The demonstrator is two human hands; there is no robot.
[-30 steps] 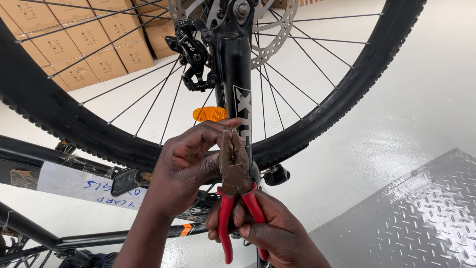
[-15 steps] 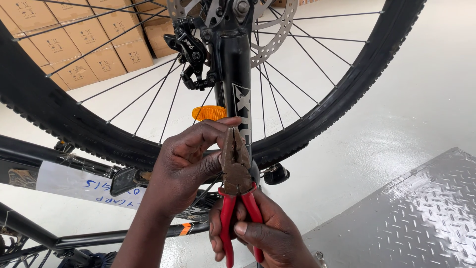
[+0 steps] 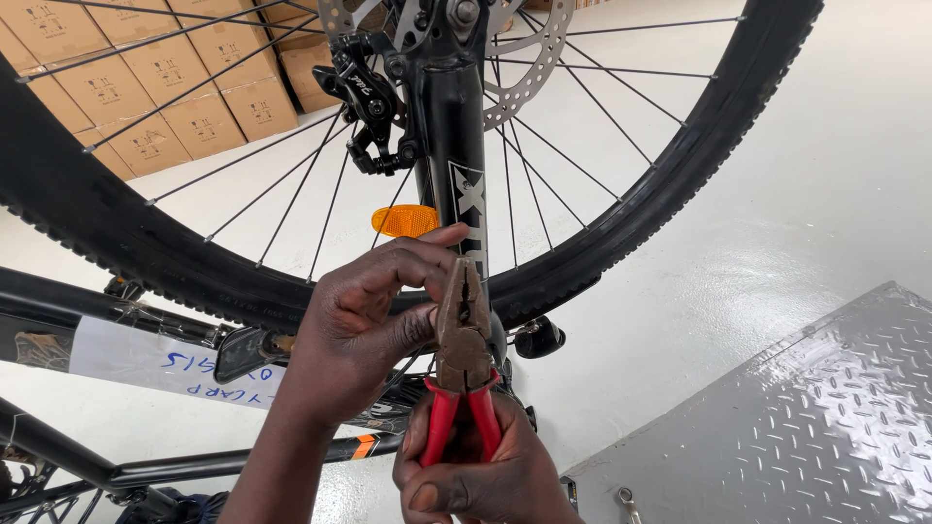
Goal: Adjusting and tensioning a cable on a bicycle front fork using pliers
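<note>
The right hand (image 3: 481,471) grips the red-handled pliers (image 3: 463,364) upright while the left hand (image 3: 374,315) pinches their jaws.

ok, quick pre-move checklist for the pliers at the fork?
1. Right hand grips both red handles of the pliers: ok.
2. Plier jaws closed, tip up against the fork leg: ok.
3. What the jaws bite on: cannot tell, the left hand hides it.
4. Left hand steadies the plier head, thumb beside the pivot, fingers close to the jaws: not ok, pinch risk.
5. Spokes and orange reflector apart from the pliers: ok.
6. Brake caliper and disc above, untouched by either hand: ok.
</note>
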